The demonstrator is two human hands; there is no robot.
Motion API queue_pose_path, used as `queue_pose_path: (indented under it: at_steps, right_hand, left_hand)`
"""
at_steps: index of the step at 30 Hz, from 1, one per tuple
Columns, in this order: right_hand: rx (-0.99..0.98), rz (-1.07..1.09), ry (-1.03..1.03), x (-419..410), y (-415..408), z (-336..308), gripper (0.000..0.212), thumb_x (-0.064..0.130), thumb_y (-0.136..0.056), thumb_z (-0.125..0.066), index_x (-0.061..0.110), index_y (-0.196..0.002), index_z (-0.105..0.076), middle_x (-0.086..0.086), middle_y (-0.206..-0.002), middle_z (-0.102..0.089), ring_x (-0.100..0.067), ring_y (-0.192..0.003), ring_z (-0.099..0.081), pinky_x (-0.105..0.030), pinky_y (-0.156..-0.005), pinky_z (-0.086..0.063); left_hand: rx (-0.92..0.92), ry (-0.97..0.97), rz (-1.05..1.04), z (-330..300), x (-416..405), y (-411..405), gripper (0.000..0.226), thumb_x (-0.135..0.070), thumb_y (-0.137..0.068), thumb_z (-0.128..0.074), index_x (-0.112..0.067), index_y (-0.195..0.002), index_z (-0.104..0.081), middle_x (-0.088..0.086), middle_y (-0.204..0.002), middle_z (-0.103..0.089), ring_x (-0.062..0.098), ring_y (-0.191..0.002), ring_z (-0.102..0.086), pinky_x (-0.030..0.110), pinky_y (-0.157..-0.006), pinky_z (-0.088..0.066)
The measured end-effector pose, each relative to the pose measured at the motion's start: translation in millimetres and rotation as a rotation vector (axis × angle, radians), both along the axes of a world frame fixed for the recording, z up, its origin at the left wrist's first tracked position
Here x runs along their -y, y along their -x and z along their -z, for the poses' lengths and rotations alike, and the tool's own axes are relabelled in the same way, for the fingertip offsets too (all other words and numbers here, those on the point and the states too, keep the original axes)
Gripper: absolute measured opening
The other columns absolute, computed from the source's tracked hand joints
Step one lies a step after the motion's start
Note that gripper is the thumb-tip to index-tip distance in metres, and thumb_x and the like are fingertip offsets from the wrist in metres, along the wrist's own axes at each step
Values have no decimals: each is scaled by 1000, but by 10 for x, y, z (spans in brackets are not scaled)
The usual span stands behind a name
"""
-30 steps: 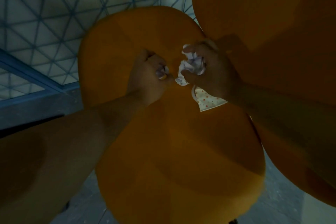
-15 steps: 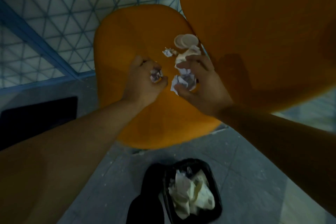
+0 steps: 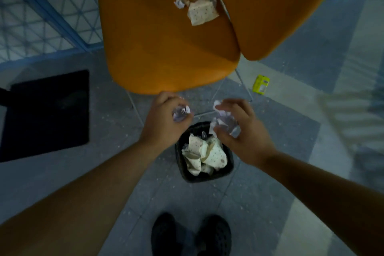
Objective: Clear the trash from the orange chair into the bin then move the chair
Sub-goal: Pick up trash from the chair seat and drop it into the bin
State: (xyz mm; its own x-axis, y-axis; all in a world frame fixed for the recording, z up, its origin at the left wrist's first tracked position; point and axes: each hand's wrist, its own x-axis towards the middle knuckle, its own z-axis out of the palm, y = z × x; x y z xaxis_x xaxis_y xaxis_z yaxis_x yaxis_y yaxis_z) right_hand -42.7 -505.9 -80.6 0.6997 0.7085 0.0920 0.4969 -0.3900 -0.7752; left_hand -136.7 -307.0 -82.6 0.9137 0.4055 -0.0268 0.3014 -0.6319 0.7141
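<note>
While an orange chair (image 3: 166,48) is sitting at twelve o'clock with paper scraps (image 3: 202,9) lying on its seat, the left hand (image 3: 166,118) is gripping a crumpled wad (image 3: 181,112) and the right hand (image 3: 239,131) is clutching crumpled paper (image 3: 225,122) above a black bin (image 3: 228,169) at six o'clock.

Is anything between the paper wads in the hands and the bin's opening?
Nothing visible. The left hand and right hand hold wads above the open black bin, which already contains crumpled paper but has no lid.
</note>
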Motion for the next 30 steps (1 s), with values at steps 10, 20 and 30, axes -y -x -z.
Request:
queue_pose_path:
  at_steps: [10, 20, 30]
  right_hand:
    - [-97, 9, -17, -51, 401, 970, 51, 31, -85, -68, 30, -131, -46, 13, -133, -42, -5, -115, -54, -30, -88, -53]
    - [-57, 11, 155, -397, 313, 1709, 56, 39, -84, -67, 25, -133, -43, 3, -129, -45, -14, -111, -53, -26, -84, -47]
    - [97, -233, 535, -539, 258, 1814, 80, 64, -72, -66, 30, -139, -39, 1, -148, -40, -33, -141, -26, -52, -114, -20]
  left_hand:
    - [-78, 13, 47, 1347, 168, 391, 29, -15, -79, -78, -9, -104, -67, 7, -119, -52, 22, -109, -55, 28, -90, -47]
    - [-245, -28, 28, 1833, -15, 355, 31, -15, -86, -70, -10, -116, -64, 10, -124, -55, 29, -119, -49, 33, -97, -42]
    - [-77, -44, 79, 1367, -195, 135, 23, -12, -89, -63, -10, -112, -64, 9, -113, -57, 25, -109, -55, 30, -89, -44]
